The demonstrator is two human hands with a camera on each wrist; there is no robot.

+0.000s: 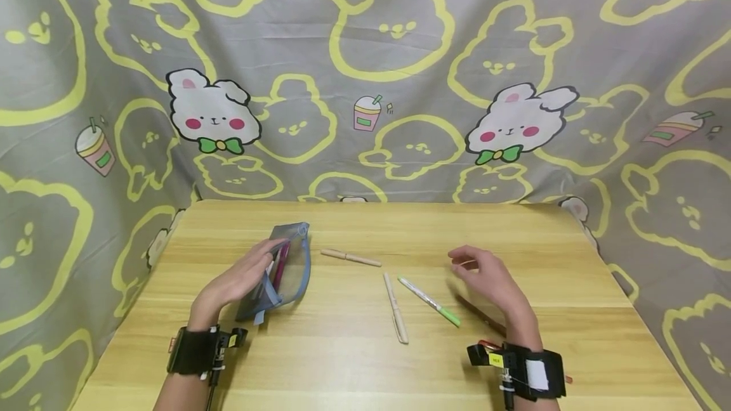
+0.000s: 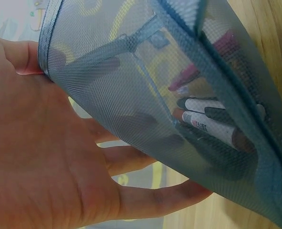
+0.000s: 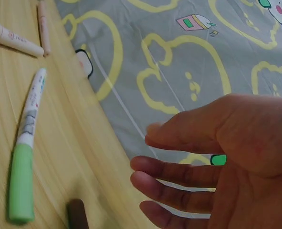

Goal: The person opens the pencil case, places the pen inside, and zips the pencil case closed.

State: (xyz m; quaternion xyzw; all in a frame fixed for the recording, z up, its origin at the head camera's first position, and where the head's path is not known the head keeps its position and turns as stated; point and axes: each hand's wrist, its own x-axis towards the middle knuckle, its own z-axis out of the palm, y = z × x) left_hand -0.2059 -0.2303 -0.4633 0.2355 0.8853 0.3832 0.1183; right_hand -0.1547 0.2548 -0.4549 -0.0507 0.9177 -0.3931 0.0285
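Mesh pouch point(image 1: 294, 274), lengthwise away and rightward

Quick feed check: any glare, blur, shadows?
Head: soft shadow beside the right hand; left wrist: washed-out upper-left corner, blue-grey mesh pouch veiling a white brown-ended marker; right wrist: fine print on the white-and-green marker unreadable.

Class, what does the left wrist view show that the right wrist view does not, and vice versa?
Only the left wrist view shows the left hand, touching the mesh pouch with markers inside. Only the right wrist view shows the right hand, holding nothing, plus the green-capped marker, two beige pens and one end of a dark brown object. Both share the wooden table and the grey patterned cloth.
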